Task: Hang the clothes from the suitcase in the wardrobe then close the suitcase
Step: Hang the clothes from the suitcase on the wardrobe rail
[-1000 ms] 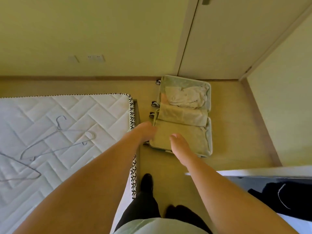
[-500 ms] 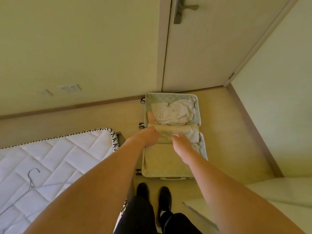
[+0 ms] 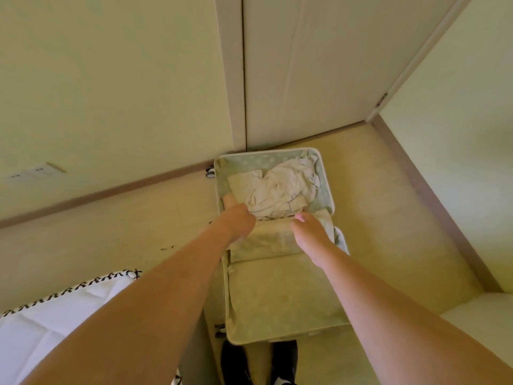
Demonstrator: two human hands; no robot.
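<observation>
The suitcase (image 3: 277,295) lies flat on the floor, opened like a book, its far half close against the door (image 3: 319,70), which leaves both halves reachable from the near end where the person stands. The clothes (image 3: 280,190), a crumpled pale heap, fill the far half of the suitcase; a beige fabric divider (image 3: 266,240) folds back across the middle of the suitcase, probably thrown aside to uncover them, and the near half shows only its lining. Both bare arms stretch forward and down over the suitcase, nearly straight, so the person is likely bending to gather a garment. The left hand (image 3: 236,223) sits at the left side of the suitcase's hinge line, knuckles up, fingers curled downward at the near edge of the heap; whether they already pinch cloth cannot be told, since the fingertips are hidden beneath the hand. The right hand (image 3: 308,232) rests just right of the suitcase's middle, on the divider's fold, fingers together and bent toward the clothes; its grasp is likewise unclear. A mattress corner (image 3: 69,307) lies left of the suitcase's near end, and dark shoes (image 3: 236,359) stand just below that end. No garment has yet been lifted clear.
</observation>
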